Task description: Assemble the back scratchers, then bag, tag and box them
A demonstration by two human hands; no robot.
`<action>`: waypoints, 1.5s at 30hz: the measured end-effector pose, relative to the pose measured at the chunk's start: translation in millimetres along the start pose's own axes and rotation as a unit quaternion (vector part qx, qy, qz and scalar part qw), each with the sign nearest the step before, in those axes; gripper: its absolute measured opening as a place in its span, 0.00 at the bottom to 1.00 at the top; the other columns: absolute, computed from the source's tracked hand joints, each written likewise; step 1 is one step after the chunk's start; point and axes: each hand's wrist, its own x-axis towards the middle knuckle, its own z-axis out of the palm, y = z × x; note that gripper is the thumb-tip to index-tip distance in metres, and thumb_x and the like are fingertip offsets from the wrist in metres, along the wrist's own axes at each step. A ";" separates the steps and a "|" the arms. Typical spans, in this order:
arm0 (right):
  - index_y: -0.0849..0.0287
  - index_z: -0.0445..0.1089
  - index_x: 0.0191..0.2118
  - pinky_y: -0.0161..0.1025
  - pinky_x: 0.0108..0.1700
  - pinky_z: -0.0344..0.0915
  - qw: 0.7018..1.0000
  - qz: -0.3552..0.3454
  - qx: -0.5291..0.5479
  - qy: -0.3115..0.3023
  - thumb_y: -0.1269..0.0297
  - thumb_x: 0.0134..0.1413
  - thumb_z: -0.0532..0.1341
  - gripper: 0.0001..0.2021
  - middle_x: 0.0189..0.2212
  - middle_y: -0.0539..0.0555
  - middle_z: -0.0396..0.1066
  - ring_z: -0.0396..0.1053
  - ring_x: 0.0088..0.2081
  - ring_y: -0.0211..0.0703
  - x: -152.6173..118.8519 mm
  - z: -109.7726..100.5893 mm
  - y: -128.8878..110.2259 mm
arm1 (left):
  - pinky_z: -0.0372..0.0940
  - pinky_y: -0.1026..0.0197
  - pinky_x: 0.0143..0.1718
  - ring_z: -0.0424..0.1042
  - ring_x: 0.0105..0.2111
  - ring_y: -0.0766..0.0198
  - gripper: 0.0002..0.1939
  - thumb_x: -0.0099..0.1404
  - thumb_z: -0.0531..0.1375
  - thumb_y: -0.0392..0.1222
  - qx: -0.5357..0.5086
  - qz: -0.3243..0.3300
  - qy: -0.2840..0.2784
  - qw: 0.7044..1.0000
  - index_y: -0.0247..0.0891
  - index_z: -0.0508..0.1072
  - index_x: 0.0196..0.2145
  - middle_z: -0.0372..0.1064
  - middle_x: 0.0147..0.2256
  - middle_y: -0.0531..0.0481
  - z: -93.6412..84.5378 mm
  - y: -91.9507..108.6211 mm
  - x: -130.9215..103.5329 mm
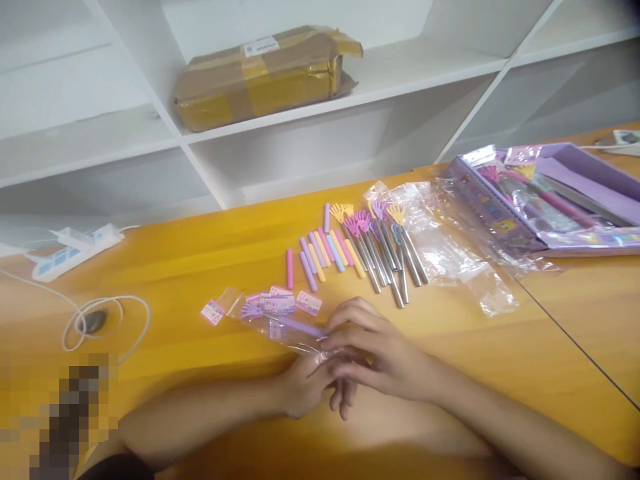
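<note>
A purple back scratcher (300,325) with a small hand-shaped head lies inside a clear plastic bag (295,343), its head pointing left. My right hand (377,347) closes its fingers on the right end of the bag, by the scratcher's handle. From below, my left hand (310,383) grips the same end; its fingertips are partly covered by my right hand. Small pink and purple printed cards (309,303) lie around the bag's far side. Beyond them are loose pastel handle tubes (320,250) and a pile of back scratchers with bare metal rods (387,253).
At the right, a purple display box (575,155) holds more bagged scratchers. Clear plastic bags (440,233) lie beside it. A power strip (75,253) and a coiled white cable (135,300) are at the left. A taped carton (265,80) sits on the white shelf (410,70) behind.
</note>
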 end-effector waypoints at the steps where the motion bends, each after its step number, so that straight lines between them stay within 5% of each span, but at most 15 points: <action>1: 0.53 0.75 0.56 0.47 0.59 0.69 0.999 0.005 0.012 -0.030 0.57 0.63 0.73 0.19 0.53 0.58 0.71 0.68 0.56 0.49 -0.3 -3.6 0.3 | 0.61 0.65 0.24 0.68 0.20 0.67 0.26 0.77 0.54 0.64 -0.011 0.008 0.003 1.000 0.35 0.73 0.41 0.68 0.25 0.52 -1.9 -0.4 -0.6; 4: 0.54 0.74 0.57 0.46 0.61 0.70 0.997 0.013 0.030 -0.074 0.53 0.57 0.76 0.26 0.56 0.60 0.68 0.67 0.59 0.50 -1.6 -14.0 5.7 | 0.62 0.65 0.23 0.68 0.20 0.68 0.25 0.77 0.55 0.61 -0.022 0.025 0.003 0.999 0.35 0.74 0.48 0.69 0.26 0.52 -7.5 -1.2 -2.2; 7: 0.56 0.74 0.51 0.43 0.59 0.72 0.997 -0.001 0.032 -0.074 0.60 0.63 0.72 0.14 0.54 0.60 0.69 0.70 0.57 0.46 -3.0 -17.6 13.6 | 0.62 0.66 0.23 0.70 0.21 0.68 0.24 0.77 0.56 0.61 -0.041 0.022 -0.012 0.999 0.34 0.73 0.49 0.71 0.29 0.50 -12.0 -3.9 -2.6; 12: 0.60 0.73 0.50 0.39 0.51 0.73 0.995 -0.091 -0.040 -0.012 0.72 0.71 0.64 0.06 0.47 0.59 0.74 0.73 0.49 0.41 -6.8 -11.4 23.2 | 0.68 0.65 0.22 0.69 0.21 0.69 0.30 0.71 0.63 0.63 -0.153 0.029 -0.059 0.986 0.39 0.66 0.59 0.73 0.34 0.51 -19.7 -17.0 4.2; 15: 0.60 0.73 0.52 0.43 0.55 0.73 0.980 -0.164 -0.107 0.022 0.73 0.74 0.59 0.07 0.48 0.59 0.78 0.74 0.54 0.44 -8.4 -11.0 23.1 | 0.69 0.64 0.19 0.69 0.20 0.68 0.28 0.70 0.65 0.62 -0.215 0.047 -0.063 0.973 0.39 0.69 0.55 0.74 0.37 0.48 -23.0 -19.9 8.3; 21: 0.61 0.75 0.47 0.48 0.60 0.74 0.943 -0.247 -0.212 0.062 0.72 0.74 0.55 0.10 0.47 0.59 0.80 0.73 0.60 0.47 -8.0 -21.3 7.3 | 0.64 0.70 0.17 0.62 0.20 0.73 0.32 0.70 0.63 0.62 -0.318 -0.004 0.049 0.947 0.46 0.67 0.65 0.72 0.38 0.52 -22.6 15.8 7.8; 24: 0.61 0.74 0.41 0.48 0.61 0.74 0.929 -0.287 -0.225 0.065 0.71 0.72 0.58 0.08 0.47 0.59 0.80 0.75 0.58 0.48 -9.1 -22.7 2.3 | 0.61 0.71 0.16 0.60 0.20 0.75 0.30 0.70 0.65 0.62 -0.302 0.021 0.051 0.952 0.48 0.69 0.64 0.71 0.40 0.53 -25.2 32.1 8.6; 37: 0.61 0.74 0.46 0.50 0.64 0.70 0.943 -0.262 -0.203 0.041 0.70 0.74 0.57 0.08 0.49 0.59 0.79 0.73 0.59 0.48 -10.8 -13.0 15.4 | 0.72 0.66 0.27 0.71 0.28 0.68 0.12 0.71 0.66 0.49 -0.219 0.062 0.047 0.973 0.37 0.75 0.42 0.70 0.37 0.49 -37.0 33.3 15.5; 45: 0.57 0.73 0.50 0.46 0.56 0.71 0.991 -0.130 -0.021 0.023 0.70 0.71 0.64 0.05 0.43 0.56 0.75 0.72 0.50 0.43 -4.9 -9.2 15.8 | 0.72 0.63 0.39 0.76 0.38 0.63 0.19 0.64 0.74 0.42 -0.180 0.039 0.079 0.980 0.38 0.73 0.49 0.73 0.39 0.48 -39.6 37.3 19.3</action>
